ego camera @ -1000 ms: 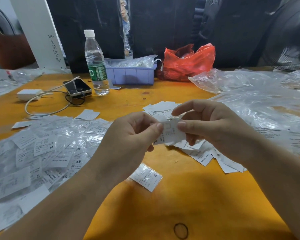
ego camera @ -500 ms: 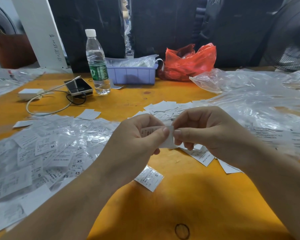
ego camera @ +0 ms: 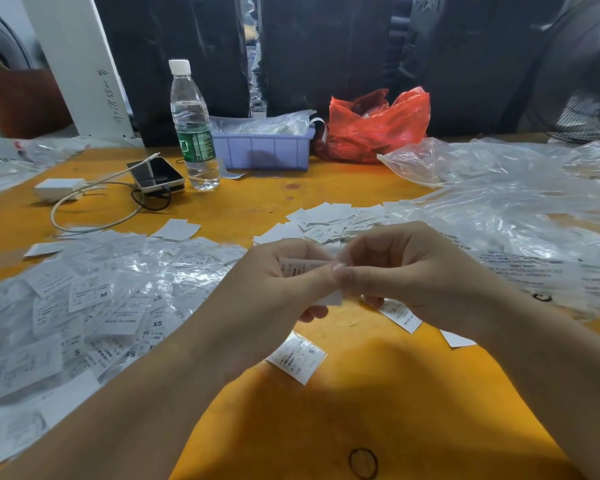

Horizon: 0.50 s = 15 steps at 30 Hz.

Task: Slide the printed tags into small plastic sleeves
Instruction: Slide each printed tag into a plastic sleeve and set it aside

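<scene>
Item in hand: one small white printed paper tag [ego camera: 300, 268], held above the orange bench [ego camera: 361, 393] at centre, between both hands. Step, as judged: feeding the tag into a small clear plastic sleeve; the sleeve itself cannot be made out between the fingers, only a pale edge below the thumbs. To do it well: keep the sleeve mouth parted with one pinch, lead in with a tag corner, keep the tag flat and square to the opening, and push with the thumb in short strokes so the thin film does not buckle. Left hand [ego camera: 278, 289]: fingers curled, thumb pressed on the tag's face, pinching it. Right hand [ego camera: 402, 268]: fingers curled narrow, thumb tip meeting the left thumb, pinching the tag's right end. Stock, left: a spread heap of sleeved white size tags [ego camera: 84, 306] marked M, S, XS. Stock, behind the hands: a loose pile of bare white tags [ego camera: 329, 220]. One sleeved tag marked S [ego camera: 297, 358] lies just below the left wrist. Right: crumpled clear plastic bags [ego camera: 499, 209]. Rear: clear water bottle with green label [ego camera: 193, 129], lilac plastic tray [ego camera: 267, 152], red plastic bag [ego camera: 374, 126], phone with white cable [ego camera: 156, 174].
</scene>
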### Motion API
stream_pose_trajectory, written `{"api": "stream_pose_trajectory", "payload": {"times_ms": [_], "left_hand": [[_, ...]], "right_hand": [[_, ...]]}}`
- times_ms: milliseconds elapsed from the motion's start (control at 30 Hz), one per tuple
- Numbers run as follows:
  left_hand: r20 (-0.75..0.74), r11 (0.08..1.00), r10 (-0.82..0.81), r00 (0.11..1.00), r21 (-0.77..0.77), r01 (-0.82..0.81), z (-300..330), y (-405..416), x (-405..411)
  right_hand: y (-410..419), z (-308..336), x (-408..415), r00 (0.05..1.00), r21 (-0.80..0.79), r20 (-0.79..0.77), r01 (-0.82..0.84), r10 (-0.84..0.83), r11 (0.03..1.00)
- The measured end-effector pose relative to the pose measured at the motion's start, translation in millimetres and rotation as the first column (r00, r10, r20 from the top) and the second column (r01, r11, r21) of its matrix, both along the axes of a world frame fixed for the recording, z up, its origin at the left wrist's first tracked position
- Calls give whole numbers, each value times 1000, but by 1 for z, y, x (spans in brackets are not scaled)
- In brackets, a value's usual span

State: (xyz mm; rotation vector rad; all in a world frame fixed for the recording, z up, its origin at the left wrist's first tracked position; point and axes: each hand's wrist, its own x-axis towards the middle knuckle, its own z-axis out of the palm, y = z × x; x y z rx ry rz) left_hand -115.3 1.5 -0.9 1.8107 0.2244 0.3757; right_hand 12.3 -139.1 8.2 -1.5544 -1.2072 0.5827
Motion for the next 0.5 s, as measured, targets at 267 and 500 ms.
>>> {"api": "stream_pose_trajectory", "payload": {"times_ms": [267,500], "left_hand": [[56,989,144,988,-42,-141,0,6,2],[17,984,143,990,103,-144,0,15,1]], "right_hand": [[-2,2,3,996,13,31,79,-79,997],[-1,1,5,993,-61,63,101,-98,993]]}}
